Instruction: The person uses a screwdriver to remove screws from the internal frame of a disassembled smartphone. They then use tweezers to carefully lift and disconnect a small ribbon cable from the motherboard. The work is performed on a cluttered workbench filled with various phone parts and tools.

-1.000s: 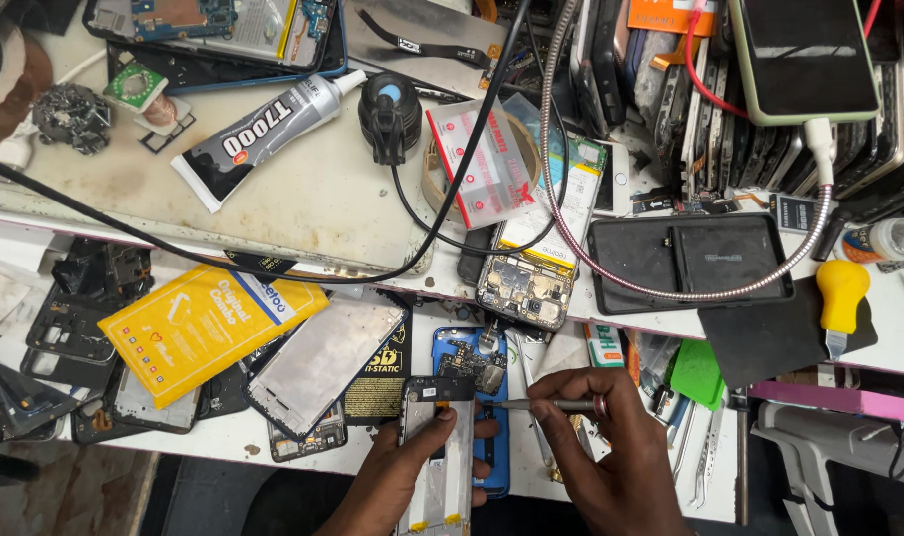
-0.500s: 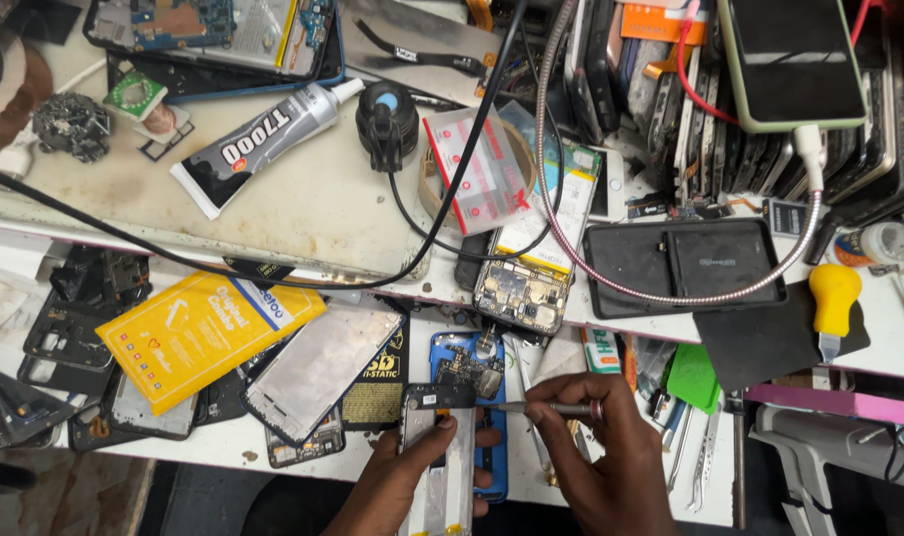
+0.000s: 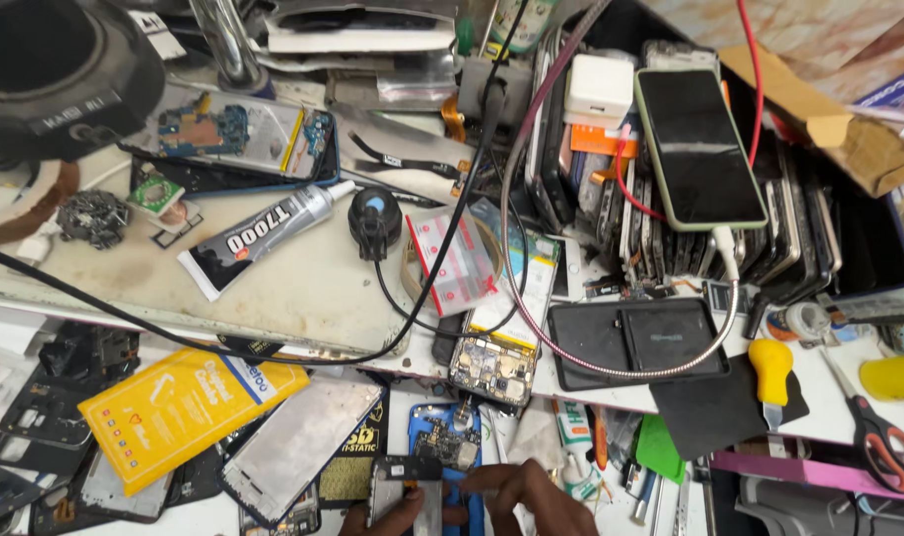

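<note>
Holding a small dark phone part [image 3: 404, 469] at bottom edge, both hands mostly cut off.
Left hand [image 3: 387, 516] pinches the part, long axis left-right, over an opened blue phone [image 3: 450, 447] whose long axis runs away from the person. Right hand [image 3: 531, 496] fingers curled; grip unclear. Open bin [image 3: 874, 253] upper right holds stacked phones [image 3: 690, 149].

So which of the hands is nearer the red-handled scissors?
The right hand. It sits at the bottom centre, on the side towards the red-handled scissors, which lie far off by the right edge. The left hand is further away, beyond the right one, by the small phone part.
</note>
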